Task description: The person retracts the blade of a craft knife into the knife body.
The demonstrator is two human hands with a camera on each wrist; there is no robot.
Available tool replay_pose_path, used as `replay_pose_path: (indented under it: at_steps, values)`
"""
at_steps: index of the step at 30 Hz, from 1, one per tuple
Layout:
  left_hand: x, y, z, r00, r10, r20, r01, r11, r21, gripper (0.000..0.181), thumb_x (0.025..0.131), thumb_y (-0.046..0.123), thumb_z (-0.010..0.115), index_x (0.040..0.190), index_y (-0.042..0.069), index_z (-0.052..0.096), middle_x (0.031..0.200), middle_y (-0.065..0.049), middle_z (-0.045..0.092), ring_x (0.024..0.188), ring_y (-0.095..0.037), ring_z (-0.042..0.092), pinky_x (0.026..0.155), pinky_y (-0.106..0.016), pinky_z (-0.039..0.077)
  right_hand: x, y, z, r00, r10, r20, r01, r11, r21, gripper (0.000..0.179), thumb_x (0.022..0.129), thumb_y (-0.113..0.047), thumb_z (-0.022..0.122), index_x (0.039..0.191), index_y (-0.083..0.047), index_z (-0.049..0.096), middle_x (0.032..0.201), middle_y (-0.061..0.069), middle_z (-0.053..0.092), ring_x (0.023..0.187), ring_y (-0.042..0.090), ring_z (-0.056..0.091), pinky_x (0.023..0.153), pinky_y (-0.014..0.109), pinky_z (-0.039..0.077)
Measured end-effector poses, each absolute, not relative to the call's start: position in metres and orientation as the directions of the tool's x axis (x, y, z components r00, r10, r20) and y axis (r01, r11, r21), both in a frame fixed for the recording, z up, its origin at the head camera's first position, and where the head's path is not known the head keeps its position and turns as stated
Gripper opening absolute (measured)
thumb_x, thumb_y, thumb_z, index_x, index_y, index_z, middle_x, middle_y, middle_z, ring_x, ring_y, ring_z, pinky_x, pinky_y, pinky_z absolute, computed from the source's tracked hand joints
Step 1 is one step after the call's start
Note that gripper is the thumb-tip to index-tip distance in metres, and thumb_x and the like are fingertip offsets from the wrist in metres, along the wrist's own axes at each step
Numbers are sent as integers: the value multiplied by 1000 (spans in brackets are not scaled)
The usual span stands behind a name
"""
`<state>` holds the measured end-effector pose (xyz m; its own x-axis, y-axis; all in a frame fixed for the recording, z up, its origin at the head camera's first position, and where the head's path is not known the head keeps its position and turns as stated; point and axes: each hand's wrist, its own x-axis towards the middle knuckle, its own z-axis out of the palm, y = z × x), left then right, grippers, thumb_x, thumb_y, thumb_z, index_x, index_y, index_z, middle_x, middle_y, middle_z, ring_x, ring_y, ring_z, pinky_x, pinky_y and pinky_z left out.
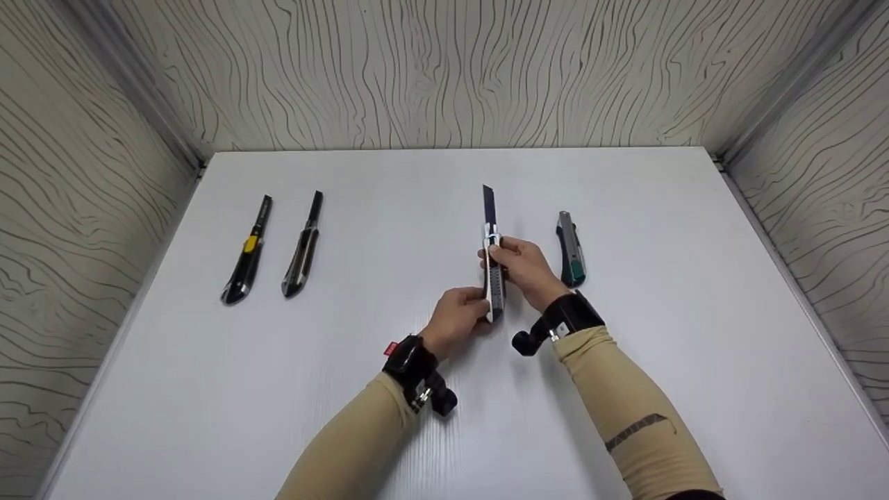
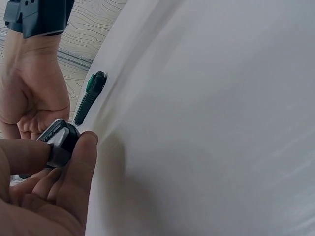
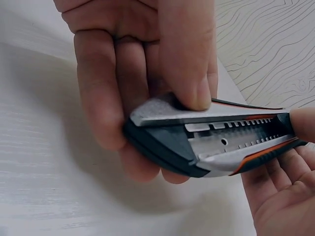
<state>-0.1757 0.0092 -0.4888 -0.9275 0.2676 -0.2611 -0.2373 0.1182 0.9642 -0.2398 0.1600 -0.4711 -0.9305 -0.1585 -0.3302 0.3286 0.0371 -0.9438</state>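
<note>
Both hands hold a silver-and-black snap-off utility knife (image 1: 495,285) with orange trim, its long dark blade (image 1: 489,203) extended and pointing away from the body. My left hand (image 1: 455,318) pinches the tail end between thumb and fingers; the dark end cap (image 3: 162,150) shows up close in the right wrist view. Farther up the handle, the right hand (image 1: 531,272) grips near the slider with the thumb on top. To the right of that hand lies a grey-and-black utility knife (image 1: 571,243) with a green part, its blade not showing.
On the left of the white table (image 1: 389,208) lie two more utility knives with blades out: a black one with a yellow slider (image 1: 251,244) and a dark one with a brownish strip (image 1: 301,262). Wood-grain panels (image 1: 444,76) enclose the back and sides.
</note>
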Motion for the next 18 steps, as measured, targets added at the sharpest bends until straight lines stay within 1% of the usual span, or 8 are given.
replay_pose_path:
  at_steps: [4,11,13,18]
  values:
    - [-176,8,-489,-929,259,-263,-239,122,963,30,90,4,53,114,-6,67,93,-12,72,70,-9,59,66,-23,54,-239,158,-471,-932,-167,-323,322,33,-946,40,101,-14,51,137,2,48,127,19,61,95,10,63,86,24,52]
    - [-176,6,-490,-925,252,-283,-265,103,959,30,91,4,52,116,-8,65,95,-12,70,73,-10,58,67,-24,54,-240,156,-470,-928,-162,-334,331,47,-942,43,101,-15,50,141,0,45,132,18,60,103,12,63,90,25,51]
    - [-176,7,-491,-922,255,-291,-277,89,957,31,91,4,52,117,-8,64,96,-14,70,73,-10,59,68,-25,55,-239,156,-471,-927,-159,-340,336,56,-940,44,101,-15,50,142,0,43,133,18,60,104,12,63,91,25,51]
    - [-177,8,-490,-924,246,-292,-280,86,956,31,92,4,52,118,-9,63,102,-20,70,74,-11,59,70,-28,57,-241,156,-471,-932,-151,-330,325,58,-944,43,101,-14,51,141,1,45,130,17,61,100,11,63,88,24,51]
